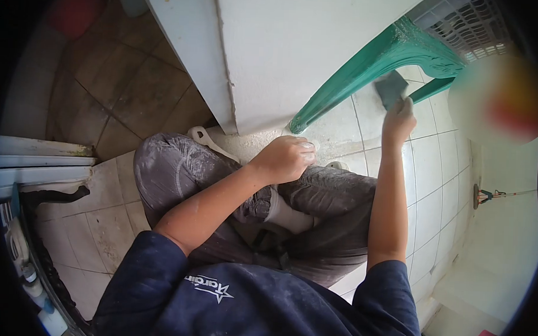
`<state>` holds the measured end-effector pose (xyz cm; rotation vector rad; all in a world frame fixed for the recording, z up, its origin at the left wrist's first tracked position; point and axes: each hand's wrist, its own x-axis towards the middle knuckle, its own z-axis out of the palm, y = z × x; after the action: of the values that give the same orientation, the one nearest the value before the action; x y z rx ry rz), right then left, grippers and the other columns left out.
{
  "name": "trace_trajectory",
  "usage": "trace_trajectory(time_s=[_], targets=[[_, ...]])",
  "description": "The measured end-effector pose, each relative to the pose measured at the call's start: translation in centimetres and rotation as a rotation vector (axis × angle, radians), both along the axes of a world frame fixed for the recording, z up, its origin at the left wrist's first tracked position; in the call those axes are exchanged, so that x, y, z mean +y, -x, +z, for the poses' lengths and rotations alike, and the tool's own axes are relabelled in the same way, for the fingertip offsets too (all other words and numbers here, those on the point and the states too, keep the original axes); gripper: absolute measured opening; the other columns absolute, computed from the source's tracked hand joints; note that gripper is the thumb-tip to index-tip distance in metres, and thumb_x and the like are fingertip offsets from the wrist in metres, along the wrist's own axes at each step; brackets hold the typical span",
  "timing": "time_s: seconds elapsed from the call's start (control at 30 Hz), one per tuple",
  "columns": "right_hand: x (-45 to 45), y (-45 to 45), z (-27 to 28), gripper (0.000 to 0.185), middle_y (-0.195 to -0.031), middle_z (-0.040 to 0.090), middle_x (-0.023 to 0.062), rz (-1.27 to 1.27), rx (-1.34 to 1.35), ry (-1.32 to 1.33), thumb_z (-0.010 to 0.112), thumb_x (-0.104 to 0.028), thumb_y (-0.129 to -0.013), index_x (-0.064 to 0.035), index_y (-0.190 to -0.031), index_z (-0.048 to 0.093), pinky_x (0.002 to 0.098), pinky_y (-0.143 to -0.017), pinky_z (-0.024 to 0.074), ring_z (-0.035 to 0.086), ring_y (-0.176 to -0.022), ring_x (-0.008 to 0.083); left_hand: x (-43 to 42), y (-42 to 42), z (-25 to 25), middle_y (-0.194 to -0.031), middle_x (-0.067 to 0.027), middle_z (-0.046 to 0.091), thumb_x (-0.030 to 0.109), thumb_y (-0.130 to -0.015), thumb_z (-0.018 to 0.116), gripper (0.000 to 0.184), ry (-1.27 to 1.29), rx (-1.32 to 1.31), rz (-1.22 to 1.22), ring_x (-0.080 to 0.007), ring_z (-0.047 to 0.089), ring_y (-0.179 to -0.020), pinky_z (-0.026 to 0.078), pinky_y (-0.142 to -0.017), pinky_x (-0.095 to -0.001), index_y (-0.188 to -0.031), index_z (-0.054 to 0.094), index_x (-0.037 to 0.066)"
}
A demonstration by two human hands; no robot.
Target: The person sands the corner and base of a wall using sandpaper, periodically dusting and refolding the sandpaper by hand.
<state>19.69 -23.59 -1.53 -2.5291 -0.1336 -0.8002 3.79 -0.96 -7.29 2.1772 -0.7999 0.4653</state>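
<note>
Green leg: the leg [355,73] is seen right of upper centre, slanting from its narrow tip near the middle of the frame to its broad top at upper right; at that top it is joined to a carved green rail.
Right hand: the grey sheet [392,91] is gripped between the closed fingers and thumb of the right hand [399,120], at right of upper centre; the sheet is blurred.
Left hand: the fingers of the left hand [290,158] are bent, near the centre of the frame, and white dust is seen on the fingertips; how tightly they are closed, and whether anything is held, cannot be told.
Leg and hands: the leg's long axis is set diagonally, with the tip just above the left hand and the upper stretch to the upper left of the right hand. The tip is nearer the left hand, the upper stretch nearer the right. The sheet is placed along the leg's lower-right edge; whether the 2 are touching cannot be told.
Surroundings: a white panel [303,45] is seen at upper centre, a crate [466,27] at upper right, pale floor [425,203] tiles at right, and dusted trousers [165,164] left of centre.
</note>
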Motion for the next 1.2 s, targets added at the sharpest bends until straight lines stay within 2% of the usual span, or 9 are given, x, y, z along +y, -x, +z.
trace_trajectory(time_s=[0.03,0.23,0.43,0.57,0.67,0.8,1.0,1.1,1.2], targets=[[-0.6,-0.3,0.1,0.008,-0.071,0.063,0.0178,-0.093,0.039,-0.005,0.052,-0.003,-0.088,-0.0045,-0.093,0.059,0.0434,-0.056,0.0498,0.063,-0.062,0.0374,0.0,0.0,0.2,-0.09,-0.0056,0.067,0.001,-0.07,0.062,0.011,0.019,-0.012,0.002,-0.0256,0.065,-0.086,0.053,-0.073,-0.0376,-0.079,0.065,0.005],[6.2,7.4,0.0,0.025,-0.062,0.056,0.0152,0.858,-0.236,0.25,0.06,0.008,-0.074,-0.0049,-0.096,0.061,0.0416,-0.049,0.0483,0.06,-0.054,0.0297,-0.2,0.1,0.6,-0.089,-0.0061,0.067,0.0,-0.071,0.062,0.01,-0.053,0.146,-0.015,-0.026,0.065,-0.085,0.053,-0.072,-0.037,-0.079,0.065,0.006],[-0.3,-0.5,0.0,0.002,-0.069,0.063,0.016,-0.138,0.001,-0.155,0.056,-0.005,-0.087,-0.0051,-0.085,0.056,0.0413,-0.053,0.0486,0.064,-0.061,0.0322,-0.6,0.0,0.3,-0.089,-0.006,0.067,0.0,-0.07,0.063,0.009,-0.041,0.078,0.007,-0.0253,0.065,-0.085,0.053,-0.07,-0.0364,-0.078,0.065,0.005],[4.9,5.6,-1.3,0.018,-0.064,0.055,0.0119,0.671,-0.226,0.15,0.059,0.002,-0.076,-0.0076,-0.091,0.058,0.0417,-0.05,0.0458,0.056,-0.054,0.0299,-1.2,-0.2,0.6,-0.087,-0.0064,0.067,-0.001,-0.07,0.063,0.011,-0.001,0.14,-0.017,-0.0268,0.065,-0.084,0.053,-0.072,-0.0384,-0.079,0.065,0.005],[5.4,6.0,-0.7,0.025,-0.06,0.051,0.0088,0.849,-0.353,0.066,0.059,0.004,-0.071,-0.0081,-0.092,0.058,0.0429,-0.049,0.0448,0.053,-0.05,0.0287,-1.3,-0.2,-0.7,-0.086,-0.0065,0.066,0.0,-0.071,0.061,0.009,-0.072,0.188,-0.03,-0.0274,0.065,-0.084,0.053,-0.074,-0.0381,-0.078,0.064,0.005],[0.5,-1.1,-1.0,0.015,-0.075,0.067,0.0172,-0.084,0.007,-0.058,0.055,-0.007,-0.084,-0.0088,-0.099,0.057,0.0486,-0.054,0.0485,0.064,-0.064,0.0399,-0.8,-0.4,-0.7,-0.087,-0.0071,0.067,0.0,-0.072,0.059,0.009,-0.091,0.202,-0.007,-0.0273,0.065,-0.085,0.052,-0.075,-0.038,-0.079,0.064,0.005],[5.3,6.5,-0.5,0.023,-0.064,0.061,0.0104,0.753,-0.202,0.159,0.054,-0.004,-0.081,-0.0144,-0.102,0.056,0.0425,-0.052,0.0482,0.062,-0.057,0.0307,-1.5,-0.6,-0.7,-0.085,-0.0079,0.067,0.0,-0.074,0.058,0.008,-0.06,0.204,-0.005,-0.0287,0.065,-0.084,0.052,-0.073,-0.0389,-0.078,0.064,0.005],[4.5,4.2,-2.5,0.02,-0.064,0.062,0.0107,0.605,-0.25,0.142,0.054,-0.005,-0.081,-0.0132,-0.099,0.056,0.0426,-0.051,0.0479,0.063,-0.058,0.0315,-1.3,-0.2,-1.3,-0.083,-0.0082,0.066,0.0,-0.074,0.058,0.008,-0.109,0.231,-0.022,-0.029,0.065,-0.083,0.052,-0.073,-0.0388,-0.077,0.064,0.005],[1.9,-1.0,-2.7,0.009,-0.073,0.067,0.0167,-0.064,-0.081,-0.114,0.054,-0.009,-0.086,-0.0089,-0.094,0.058,0.0481,-0.051,0.0476,0.064,-0.06,0.0371,-1.3,-0.4,-1.3,-0.082,-0.0085,0.065,0.0,-0.074,0.058,0.008,-0.081,0.212,-0.01,-0.029,0.064,-0.081,0.052,-0.072,-0.0392,-0.077,0.064,0.005]])
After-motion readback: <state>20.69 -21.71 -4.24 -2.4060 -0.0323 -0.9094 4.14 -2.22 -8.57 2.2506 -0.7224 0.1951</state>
